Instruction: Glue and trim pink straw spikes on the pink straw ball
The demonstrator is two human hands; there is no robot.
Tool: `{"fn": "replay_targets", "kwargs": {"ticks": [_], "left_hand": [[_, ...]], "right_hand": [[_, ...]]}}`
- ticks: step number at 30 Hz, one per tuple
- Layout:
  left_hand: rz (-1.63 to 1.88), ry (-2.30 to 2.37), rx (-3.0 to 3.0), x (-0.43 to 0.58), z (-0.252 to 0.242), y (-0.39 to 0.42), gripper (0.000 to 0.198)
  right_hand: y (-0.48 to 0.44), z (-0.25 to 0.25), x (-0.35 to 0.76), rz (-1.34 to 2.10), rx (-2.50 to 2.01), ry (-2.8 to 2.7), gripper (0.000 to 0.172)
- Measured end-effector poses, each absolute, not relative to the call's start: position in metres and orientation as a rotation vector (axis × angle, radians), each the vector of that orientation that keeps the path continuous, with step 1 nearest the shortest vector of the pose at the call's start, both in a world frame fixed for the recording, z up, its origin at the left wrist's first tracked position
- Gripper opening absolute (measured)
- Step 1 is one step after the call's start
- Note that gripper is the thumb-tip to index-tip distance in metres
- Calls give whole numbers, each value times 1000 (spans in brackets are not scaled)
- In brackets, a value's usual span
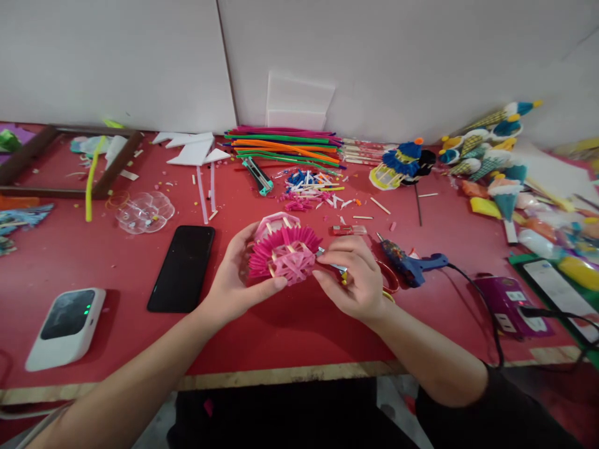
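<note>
My left hand [238,274] is closed around a small pink craft model [285,249], held up over the table. The model has a bright pink frill, pale sticks and a light pink rim at its far end. On its right side, the fingers of my right hand [353,274] are pinched together close to the model. A small shiny metal piece [321,251] shows at those fingertips; what it belongs to is hidden. Beneath the right hand lie yellow and red rings [390,280], partly covered.
A glue gun [407,262] with a black cord lies right of my hands. Left are a black phone [182,268] and a white device [68,327]. Behind are a utility knife [256,176], coloured pipe cleaners [285,149], scraps [309,187] and a blue-yellow model [397,165].
</note>
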State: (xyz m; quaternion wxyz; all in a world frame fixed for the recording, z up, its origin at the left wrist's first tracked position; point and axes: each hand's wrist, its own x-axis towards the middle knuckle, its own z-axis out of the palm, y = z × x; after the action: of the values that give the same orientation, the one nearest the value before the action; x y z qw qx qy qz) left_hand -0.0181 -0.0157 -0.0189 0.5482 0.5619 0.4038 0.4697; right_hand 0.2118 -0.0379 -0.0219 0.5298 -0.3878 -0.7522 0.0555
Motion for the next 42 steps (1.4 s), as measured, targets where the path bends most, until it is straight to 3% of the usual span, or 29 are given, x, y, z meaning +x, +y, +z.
{"fn": "replay_targets", "kwargs": {"ticks": [5, 8, 13, 24, 26, 30, 42], "left_hand": [[1181, 884, 1467, -20, -25, -18, 85], [1220, 863, 1446, -20, -31, -19, 72], [1222, 857, 1416, -17, -33, -19, 66], [1318, 931, 1492, -17, -39, -17, 62], [1371, 1007, 1559, -19, -38, -16, 56], [1336, 1173, 1774, -23, -33, -16, 19], [1268, 1140, 1866, -22, -30, -19, 6]], "right_hand": [[-37, -23, 209, 187, -918, -1796, 15], [-37, -22, 208, 202, -954, -1783, 4], [-39, -19, 208, 217, -959, -1792, 6], [-41, -18, 200, 793, -1129, -1521, 16], [-40, -20, 199, 808, -1168, -1483, 16], [-39, -23, 199, 792, -1206, -1472, 19], [-40, -29, 198, 684, -1126, -1534, 14]]}}
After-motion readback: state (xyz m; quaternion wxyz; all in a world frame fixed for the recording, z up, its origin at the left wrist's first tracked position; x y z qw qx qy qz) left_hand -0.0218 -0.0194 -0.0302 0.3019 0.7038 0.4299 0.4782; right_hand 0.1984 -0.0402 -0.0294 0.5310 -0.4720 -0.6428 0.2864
